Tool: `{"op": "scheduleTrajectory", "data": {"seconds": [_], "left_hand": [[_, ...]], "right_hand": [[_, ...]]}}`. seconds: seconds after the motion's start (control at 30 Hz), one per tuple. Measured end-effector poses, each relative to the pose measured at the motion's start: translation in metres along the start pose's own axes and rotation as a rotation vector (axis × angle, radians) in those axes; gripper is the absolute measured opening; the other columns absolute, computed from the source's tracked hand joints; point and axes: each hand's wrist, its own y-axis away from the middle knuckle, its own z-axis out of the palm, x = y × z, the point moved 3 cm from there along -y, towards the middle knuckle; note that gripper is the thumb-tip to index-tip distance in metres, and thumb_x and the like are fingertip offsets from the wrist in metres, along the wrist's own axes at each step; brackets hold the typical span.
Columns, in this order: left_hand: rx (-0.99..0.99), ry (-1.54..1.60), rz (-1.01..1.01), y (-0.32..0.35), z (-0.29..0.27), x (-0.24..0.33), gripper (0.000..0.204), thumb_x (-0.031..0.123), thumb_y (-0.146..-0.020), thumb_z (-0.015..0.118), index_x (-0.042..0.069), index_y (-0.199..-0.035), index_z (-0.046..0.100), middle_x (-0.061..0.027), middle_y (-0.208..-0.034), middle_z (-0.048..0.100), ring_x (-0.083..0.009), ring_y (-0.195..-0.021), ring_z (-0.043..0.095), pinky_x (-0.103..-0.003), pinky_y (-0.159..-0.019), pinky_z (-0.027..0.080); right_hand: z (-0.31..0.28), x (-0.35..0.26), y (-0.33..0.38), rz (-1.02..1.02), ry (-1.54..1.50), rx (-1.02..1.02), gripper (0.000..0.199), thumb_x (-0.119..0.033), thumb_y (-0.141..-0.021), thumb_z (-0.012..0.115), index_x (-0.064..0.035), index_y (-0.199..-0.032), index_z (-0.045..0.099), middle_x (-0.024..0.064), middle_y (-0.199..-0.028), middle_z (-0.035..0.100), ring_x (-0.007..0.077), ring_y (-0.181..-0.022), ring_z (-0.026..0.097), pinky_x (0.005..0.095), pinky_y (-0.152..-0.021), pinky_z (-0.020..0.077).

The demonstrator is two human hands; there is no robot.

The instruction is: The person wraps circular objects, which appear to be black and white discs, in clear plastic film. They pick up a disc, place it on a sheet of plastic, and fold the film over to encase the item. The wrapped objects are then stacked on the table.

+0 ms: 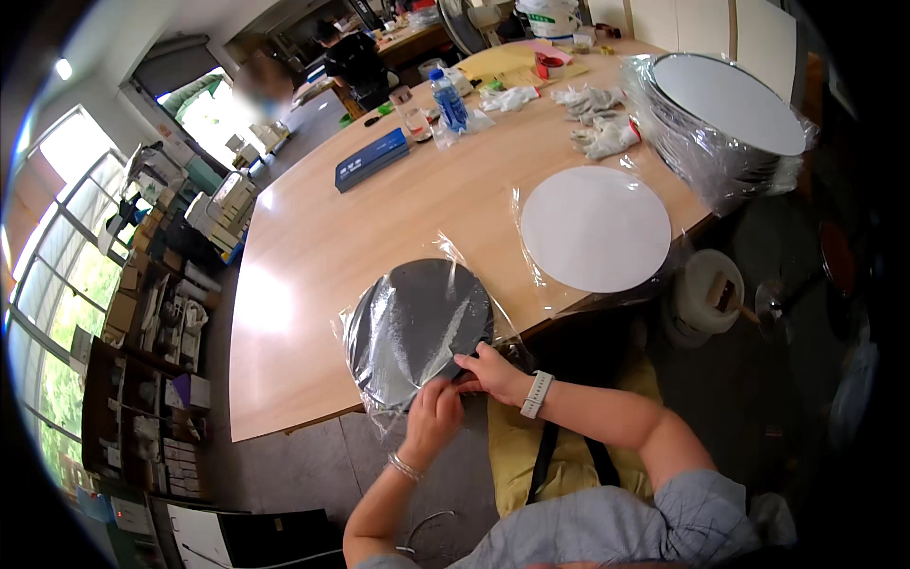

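A round black disc point(427, 313) in clear plastic film lies at the near edge of the wooden table point(294, 351). At its near rim both my hands meet, fingers bent on the film. My left hand point(436, 413), with bracelets at the wrist, pinches the loose plastic film point(387, 403). My right hand point(495, 372), wearing a pale watch, presses its thumb on the rim, the other fingers partly hidden below. To the right a round white disc point(595, 229) rests on spread clear film.
Wrapped white discs point(730, 102) are stacked at the right edge. Beyond are gloves point(607, 137), a blue box point(372, 159), a water bottle point(448, 100) and a glass point(417, 124). A white bucket point(706, 292) stands below the table's right side. Another person point(355, 64) sits at the back.
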Motion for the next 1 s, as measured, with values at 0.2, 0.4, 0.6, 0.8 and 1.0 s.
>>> {"op": "scheduleTrajectory", "data": {"seconds": [0.2, 0.4, 0.6, 0.8, 1.0], "left_hand": [[-0.300, -0.337, -0.169, 0.022, 0.013, 0.023, 0.047, 0.014, -0.071, 0.070, 0.002, -0.113, 0.053, -0.0148, -0.117, 0.052, -0.0342, -0.105, 0.053, -0.042, -0.082, 0.048], [-0.389, -0.306, -0.330, 0.045, 0.057, -0.019, 0.035, 0.013, -0.082, 0.054, 0.004, -0.116, 0.054, -0.0143, -0.117, 0.055, -0.0332, -0.107, 0.054, -0.038, -0.083, 0.049], [-0.176, -0.165, -0.253, 0.034, 0.041, -0.051, 0.033, 0.016, -0.082, 0.056, 0.005, -0.112, 0.055, -0.0115, -0.109, 0.056, -0.0290, -0.101, 0.056, -0.037, -0.076, 0.051], [-0.202, -0.279, -0.204, 0.018, 0.003, -0.034, 0.029, 0.019, -0.083, 0.057, 0.006, -0.108, 0.056, -0.0105, -0.101, 0.056, -0.0272, -0.094, 0.057, -0.036, -0.071, 0.051], [-0.403, -0.446, -0.507, 0.027, 0.002, -0.017, 0.035, 0.020, -0.076, 0.067, 0.008, -0.107, 0.057, -0.0108, -0.104, 0.055, -0.0271, -0.093, 0.057, -0.037, -0.070, 0.051]], "right_hand": [[0.012, -0.016, -0.016, -0.105, 0.135, 0.106, 0.026, -0.004, -0.091, 0.041, 0.0025, -0.114, 0.031, 0.0191, -0.104, 0.054, 0.0282, -0.077, 0.064, 0.0352, -0.062, 0.0562], [0.037, -0.024, 0.018, -0.085, 0.134, 0.075, 0.028, -0.004, -0.090, 0.040, -0.0019, -0.117, 0.031, 0.0159, -0.111, 0.051, 0.0286, -0.085, 0.063, 0.0375, -0.068, 0.0567], [0.023, -0.027, 0.097, -0.035, 0.075, 0.006, 0.034, -0.006, -0.092, 0.042, -0.0072, -0.124, 0.032, 0.0107, -0.117, 0.049, 0.0235, -0.093, 0.060, 0.0375, -0.071, 0.0564], [-0.043, -0.058, 0.206, 0.056, 0.021, 0.012, 0.038, -0.008, -0.090, 0.047, -0.0084, -0.127, 0.040, 0.0099, -0.118, 0.055, 0.0209, -0.096, 0.060, 0.0338, -0.073, 0.0556], [-0.145, -0.083, 0.281, -0.377, -0.197, 0.219, 0.039, -0.003, -0.087, 0.044, 0.0009, -0.125, 0.043, 0.0160, -0.118, 0.057, 0.0252, -0.102, 0.061, 0.0384, -0.087, 0.0517]]}}
